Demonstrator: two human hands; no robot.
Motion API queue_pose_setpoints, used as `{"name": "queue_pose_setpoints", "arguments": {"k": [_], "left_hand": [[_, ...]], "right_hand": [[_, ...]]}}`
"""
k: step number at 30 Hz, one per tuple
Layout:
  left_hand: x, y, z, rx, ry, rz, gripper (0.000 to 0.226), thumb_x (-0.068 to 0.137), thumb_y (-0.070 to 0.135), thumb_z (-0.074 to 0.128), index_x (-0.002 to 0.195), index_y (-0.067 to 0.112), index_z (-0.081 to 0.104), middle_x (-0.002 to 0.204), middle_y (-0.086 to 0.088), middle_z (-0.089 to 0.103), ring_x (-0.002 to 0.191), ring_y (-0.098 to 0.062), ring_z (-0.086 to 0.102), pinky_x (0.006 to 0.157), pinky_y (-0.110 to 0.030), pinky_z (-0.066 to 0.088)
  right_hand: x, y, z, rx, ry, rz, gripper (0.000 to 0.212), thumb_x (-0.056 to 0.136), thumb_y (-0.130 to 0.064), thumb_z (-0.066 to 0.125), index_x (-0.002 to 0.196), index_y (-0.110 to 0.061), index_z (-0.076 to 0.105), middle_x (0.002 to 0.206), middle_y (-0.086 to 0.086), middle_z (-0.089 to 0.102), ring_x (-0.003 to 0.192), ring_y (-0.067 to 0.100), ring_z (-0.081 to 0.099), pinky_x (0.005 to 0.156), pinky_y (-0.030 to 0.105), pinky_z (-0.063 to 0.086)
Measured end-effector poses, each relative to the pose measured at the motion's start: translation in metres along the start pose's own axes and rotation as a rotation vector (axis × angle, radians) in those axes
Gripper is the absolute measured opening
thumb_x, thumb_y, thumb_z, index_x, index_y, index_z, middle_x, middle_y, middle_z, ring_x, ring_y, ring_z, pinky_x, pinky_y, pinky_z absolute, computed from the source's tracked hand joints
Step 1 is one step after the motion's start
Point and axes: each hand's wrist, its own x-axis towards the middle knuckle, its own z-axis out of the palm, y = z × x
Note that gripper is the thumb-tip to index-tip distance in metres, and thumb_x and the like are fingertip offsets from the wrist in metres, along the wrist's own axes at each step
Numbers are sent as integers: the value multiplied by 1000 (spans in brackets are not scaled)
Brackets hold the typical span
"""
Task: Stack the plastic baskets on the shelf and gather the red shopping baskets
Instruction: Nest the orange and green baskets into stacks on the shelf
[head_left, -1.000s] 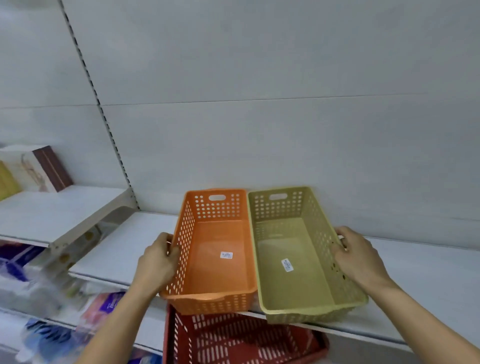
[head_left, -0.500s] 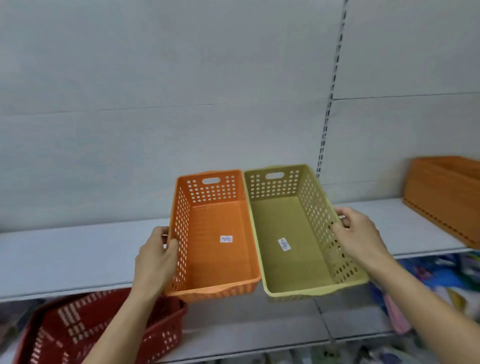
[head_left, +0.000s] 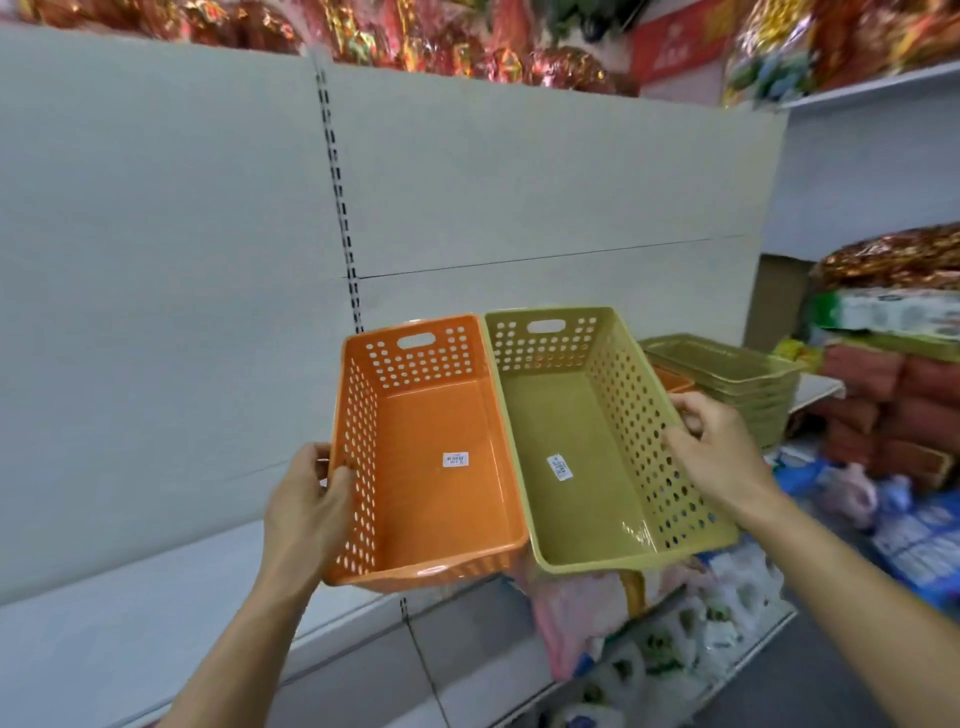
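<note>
I hold two perforated plastic baskets side by side in the air above the white shelf (head_left: 156, 613). My left hand (head_left: 306, 509) grips the left wall of the orange basket (head_left: 431, 467). The right wall of the olive-green basket (head_left: 582, 447) is in the grip of my right hand (head_left: 717, 452). Each basket has a small white label on its floor. Behind my right hand, on the shelf, stands a stack of olive-green baskets (head_left: 737, 379), with an orange basket edge (head_left: 672, 382) showing beside it. No red shopping basket is in view.
The grey back panel (head_left: 166, 291) rises behind the shelf. Packaged goods (head_left: 893, 415) are piled at the right, and bagged items (head_left: 675, 649) fill the lower shelf. Red and gold decorations (head_left: 467, 41) line the top.
The view and both baskets have swung to the right along the shelf. The red shopping basket below has left the view, and the stack of green baskets has come into view.
</note>
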Motion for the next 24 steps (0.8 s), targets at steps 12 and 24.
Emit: {"name": "queue_pose_setpoints", "arguments": {"k": [12,24], "left_hand": [[72,123,173,-67,-58,116,15,97,26,47,110,26,54,100,1,63,89,-25,65,83,-46,55],[123,205,316,-70,10,109,8,97,27,46,104,29,50,99,3,63,91,-26,67,84,-48,56]], "right_hand": [[142,70,-112,-58,188,-49,21,89,-10,53,105,-21,61,78,9,73,76,43,68,68,60,54],[299,142,-179,-58,187,-60,32,88,-8,57,119,-11,62,100,9,66,86,27,65,81,44,54]]}}
